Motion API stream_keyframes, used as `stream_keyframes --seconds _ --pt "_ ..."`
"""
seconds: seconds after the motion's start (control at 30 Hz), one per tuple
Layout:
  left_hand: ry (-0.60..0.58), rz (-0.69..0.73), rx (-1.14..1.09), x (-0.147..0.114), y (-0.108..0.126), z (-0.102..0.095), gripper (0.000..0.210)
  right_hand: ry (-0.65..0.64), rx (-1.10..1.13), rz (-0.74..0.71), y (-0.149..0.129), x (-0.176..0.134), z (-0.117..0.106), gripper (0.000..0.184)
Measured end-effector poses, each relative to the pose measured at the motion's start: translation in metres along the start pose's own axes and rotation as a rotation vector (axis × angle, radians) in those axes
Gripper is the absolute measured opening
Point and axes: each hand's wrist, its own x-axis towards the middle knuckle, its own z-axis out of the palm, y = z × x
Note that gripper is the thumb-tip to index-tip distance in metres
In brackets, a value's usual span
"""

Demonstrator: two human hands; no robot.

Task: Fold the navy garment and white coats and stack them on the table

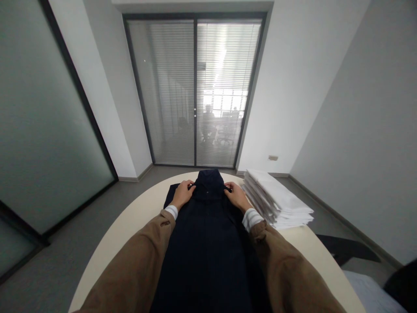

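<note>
The dark garment (208,252) lies spread lengthwise on the round table (114,252), in the middle of it, and its near end runs out of the view at the bottom. Its collar (210,177) is at the far end, close to the far edge of the table. The left hand (183,194) is at the left side of the collar, and its thumb and fingers are closed on the cloth there. The right hand (236,197) does the same on the opposite side, with the thumb and fingers pinching the cloth. Both arms wear brown sleeves (137,261), and from these come out light striped cuffs (251,218).

Just beside the right hand, on the right part of the table, there is a stack of white, flat, folded pieces (280,195); I cannot tell their material. Farther away, behind the table, stands a glass partition (195,95) with blinds and a dark frame. At the left there is a frosted panel (42,121), and around the table the grey floor (74,252) is visible.
</note>
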Motion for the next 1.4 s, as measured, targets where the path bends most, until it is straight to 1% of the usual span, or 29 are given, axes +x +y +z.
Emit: stream_keyframes --seconds 0.1,0.17,0.2,0.3,0.43,0.53,0.63,0.73,0.83,0.9,0.97,1.0,1.03,1.1,1.17,1.2,1.23,1.3,1.33,1.4 --pt "-0.044 0.009 -0.082 -0.001 0.001 -0.001 0.019 -0.009 0.065 -0.043 0.001 0.0 -0.003 0.042" --pt "-0.094 0.009 -0.149 -0.003 0.002 0.001 0.025 0.003 0.118 -0.053 0.001 0.0 -0.005 0.049" --pt "-0.114 0.008 -0.179 -0.004 0.003 0.002 0.03 0.001 0.144 -0.054 0.001 0.0 -0.006 0.05" --pt "-0.135 0.016 -0.243 -0.007 0.006 0.004 0.037 -0.032 0.186 -0.08 0.002 0.001 -0.01 0.04" --pt "-0.103 0.063 -0.272 -0.009 0.008 0.0 0.029 -0.036 0.129 -0.173 0.006 0.001 -0.014 0.024" --pt "-0.069 0.092 -0.281 -0.006 0.011 -0.004 0.03 -0.03 0.079 -0.215 0.008 0.0 -0.015 0.023" --pt "-0.039 0.092 -0.286 -0.004 0.014 -0.004 0.04 -0.066 0.184 -0.16 0.009 -0.001 -0.01 0.028" --pt "-0.049 0.069 -0.295 -0.004 0.015 0.0 0.045 -0.108 0.383 -0.016 0.008 -0.003 -0.002 0.029" --pt "-0.075 0.02 -0.311 -0.006 0.013 0.005 0.041 -0.158 0.509 0.143 0.006 -0.005 0.007 0.033" --pt "-0.077 -0.002 -0.313 -0.008 0.011 0.008 0.035 -0.179 0.534 0.179 0.004 -0.007 0.013 0.04" --pt "-0.066 -0.001 -0.306 -0.009 0.009 0.011 0.031 -0.197 0.567 0.158 0.003 -0.009 0.017 0.058" --pt "-0.052 0.002 -0.3 -0.009 0.009 0.013 0.034 -0.202 0.587 0.135 0.003 -0.009 0.019 0.065" --pt "-0.035 0.005 -0.294 -0.009 0.008 0.014 0.037 -0.201 0.604 0.11 0.003 -0.01 0.02 0.068" --pt "0.01 0.003 -0.283 -0.009 0.009 0.017 0.036 -0.166 0.614 0.07 0.003 -0.009 0.023 0.058" --pt "0.06 -0.011 -0.273 -0.008 0.009 0.019 0.028 -0.114 0.595 0.038 0.004 -0.008 0.026 0.043" --pt "0.082 -0.018 -0.267 -0.007 0.01 0.02 0.024 -0.101 0.584 0.015 0.004 -0.007 0.028 0.039" --pt "0.101 -0.025 -0.261 -0.007 0.01 0.021 0.019 -0.103 0.574 -0.015 0.005 -0.006 0.029 0.039" --pt "0.129 -0.028 -0.253 -0.005 0.011 0.022 0.013 -0.124 0.555 -0.071 0.007 -0.004 0.032 0.046" --pt "0.138 -0.024 -0.253 -0.004 0.011 0.022 0.013 -0.122 0.547 -0.083 0.008 -0.003 0.033 0.05" --pt "0.133 -0.001 -0.261 -0.003 0.011 0.023 0.018 -0.066 0.535 -0.066 0.012 -0.001 0.035 0.053"
